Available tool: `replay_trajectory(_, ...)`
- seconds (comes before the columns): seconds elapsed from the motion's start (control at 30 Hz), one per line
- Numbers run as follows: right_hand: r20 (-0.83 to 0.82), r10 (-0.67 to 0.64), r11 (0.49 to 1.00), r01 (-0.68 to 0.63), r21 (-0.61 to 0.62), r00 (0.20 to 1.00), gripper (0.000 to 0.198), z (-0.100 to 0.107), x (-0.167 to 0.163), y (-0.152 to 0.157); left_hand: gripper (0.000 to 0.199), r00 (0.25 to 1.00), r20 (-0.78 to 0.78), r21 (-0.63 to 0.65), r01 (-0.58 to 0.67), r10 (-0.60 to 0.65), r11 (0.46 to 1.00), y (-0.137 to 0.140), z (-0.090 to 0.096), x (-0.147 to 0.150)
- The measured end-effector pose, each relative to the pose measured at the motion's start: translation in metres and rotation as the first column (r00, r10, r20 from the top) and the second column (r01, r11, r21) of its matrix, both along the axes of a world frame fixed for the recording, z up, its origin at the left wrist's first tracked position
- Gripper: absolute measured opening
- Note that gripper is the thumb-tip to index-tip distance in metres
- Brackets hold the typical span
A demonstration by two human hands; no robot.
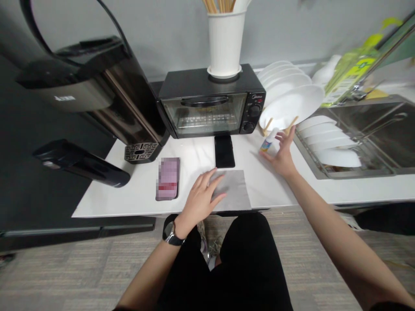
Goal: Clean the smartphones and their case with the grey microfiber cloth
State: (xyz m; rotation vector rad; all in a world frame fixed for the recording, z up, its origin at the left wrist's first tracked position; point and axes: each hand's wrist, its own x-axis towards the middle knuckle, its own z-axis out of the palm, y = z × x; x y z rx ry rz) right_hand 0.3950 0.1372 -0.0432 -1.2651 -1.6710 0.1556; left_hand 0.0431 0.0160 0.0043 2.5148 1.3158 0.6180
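Observation:
My left hand, with a watch on its wrist, has its fingers spread over the left edge of a flat grey cloth-like sheet. A black smartphone lies just behind the sheet. To the right, my right hand curves around a small white bottle with a blue and yellow label. Its thumb is near the bottle's base and its fingers are apart beside the top; whether they touch it is hard to see. The bottle appears upright on the counter.
Behind stands a toaster oven with a white cup of chopsticks on top. White plates lean in a rack beside the sink. At left are a tall dark appliance, a black flask and a pixelated purple phone.

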Motion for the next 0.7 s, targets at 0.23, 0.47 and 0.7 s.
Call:
replay_trajectory(0.23, 0.283, 0.233, 0.969, -0.199, -0.145, 0.93, 0.049, 0.025, -0.055, -0.122, 0.059, 0.997, -0.079, 0.02, 0.011, -0.01, 1.0, 0.08, 0.01, 0.055)
replay_trajectory(0.47, 0.351, 0.502, 0.853, -0.387, -0.349, 0.79, 0.037, 0.029, -0.075, -0.141, 0.024, 0.999, 0.008, -0.055, -0.046, 0.047, 0.997, 0.112, -0.002, 0.042)
replay_trajectory(0.7, 0.181, 0.482, 0.85, -0.406, -0.336, 0.857, 0.032, 0.031, -0.075, -0.138, 0.074, 0.973, -0.023, -0.035, -0.231, 0.231, 0.972, 0.13, -0.003, 0.021)
